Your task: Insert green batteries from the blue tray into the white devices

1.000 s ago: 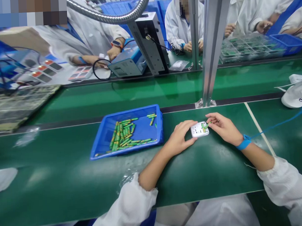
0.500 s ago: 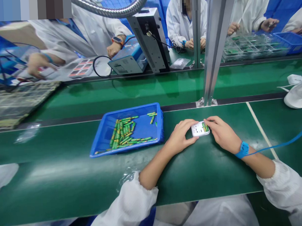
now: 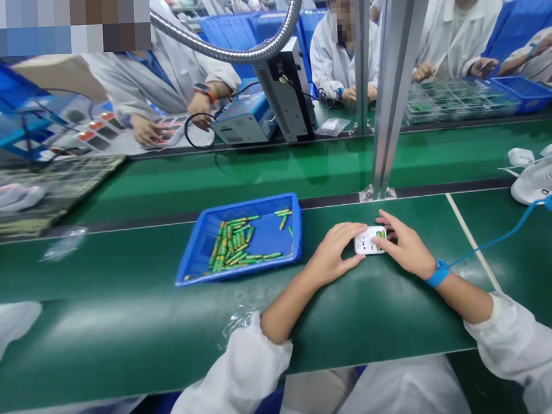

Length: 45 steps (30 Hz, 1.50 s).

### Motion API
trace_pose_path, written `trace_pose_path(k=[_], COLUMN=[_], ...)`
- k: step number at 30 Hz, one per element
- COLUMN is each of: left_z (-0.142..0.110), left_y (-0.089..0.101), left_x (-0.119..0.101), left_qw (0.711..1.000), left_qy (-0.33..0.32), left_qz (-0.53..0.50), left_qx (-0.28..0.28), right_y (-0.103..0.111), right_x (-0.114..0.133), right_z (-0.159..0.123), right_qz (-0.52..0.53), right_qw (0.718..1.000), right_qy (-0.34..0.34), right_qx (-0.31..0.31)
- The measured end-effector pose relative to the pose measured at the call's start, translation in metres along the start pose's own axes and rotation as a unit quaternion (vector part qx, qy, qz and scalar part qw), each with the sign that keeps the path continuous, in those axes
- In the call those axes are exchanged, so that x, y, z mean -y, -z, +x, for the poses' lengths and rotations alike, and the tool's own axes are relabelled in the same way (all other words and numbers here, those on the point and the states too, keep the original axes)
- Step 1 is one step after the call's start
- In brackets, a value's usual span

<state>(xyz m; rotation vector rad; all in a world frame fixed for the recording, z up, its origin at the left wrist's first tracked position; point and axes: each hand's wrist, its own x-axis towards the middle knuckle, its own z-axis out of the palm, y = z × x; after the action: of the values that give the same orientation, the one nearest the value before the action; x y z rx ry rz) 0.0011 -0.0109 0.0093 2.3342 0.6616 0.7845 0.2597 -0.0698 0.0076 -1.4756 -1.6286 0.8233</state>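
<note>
A small white plastic device lies face down on the green bench, its battery compartment upward. Green batteries sit in the compartment at its right end. My left hand is closed around the left end, thumb at the near edge and fingers at the far edge. From the right, my right hand lays its thumb on the batteries while its other fingers stretch apart near the far right corner. Left of my hands stands a blue tray with many loose green batteries in it.
A metal post rises behind my hands. A blue coiled cord runs from my right wristband. At the right stands a white corded device. Clear plastic bags lie at the left. Co-workers in white coats sit across the bench.
My right thumb has moved from the device's right edge onto the batteries, and the fingers have spread. My left hand keeps its hold. The view has shifted slightly.
</note>
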Motion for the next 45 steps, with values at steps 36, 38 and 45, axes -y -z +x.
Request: trace_pose_path(k=[36, 38, 45], left_z=[0.005, 0.004, 0.000], left_y=[-0.019, -0.016, -0.008], left_x=[0.035, 0.032, 0.023], left_qw=[0.997, 0.997, 0.996], left_qy=[0.042, 0.045, 0.070], left_qz=[-0.001, 0.004, 0.018], left_qx=[-0.068, -0.067, -0.046], right_y=[0.115, 0.097, 0.093], right_x=[-0.064, -0.066, -0.088], right_z=[0.028, 0.066, 0.149], right_qz=[-0.307, -0.301, -0.294], right_qw=[0.912, 0.918, 0.917], right_qy=[-0.035, -0.047, -0.124], right_qx=[-0.272, -0.255, -0.241])
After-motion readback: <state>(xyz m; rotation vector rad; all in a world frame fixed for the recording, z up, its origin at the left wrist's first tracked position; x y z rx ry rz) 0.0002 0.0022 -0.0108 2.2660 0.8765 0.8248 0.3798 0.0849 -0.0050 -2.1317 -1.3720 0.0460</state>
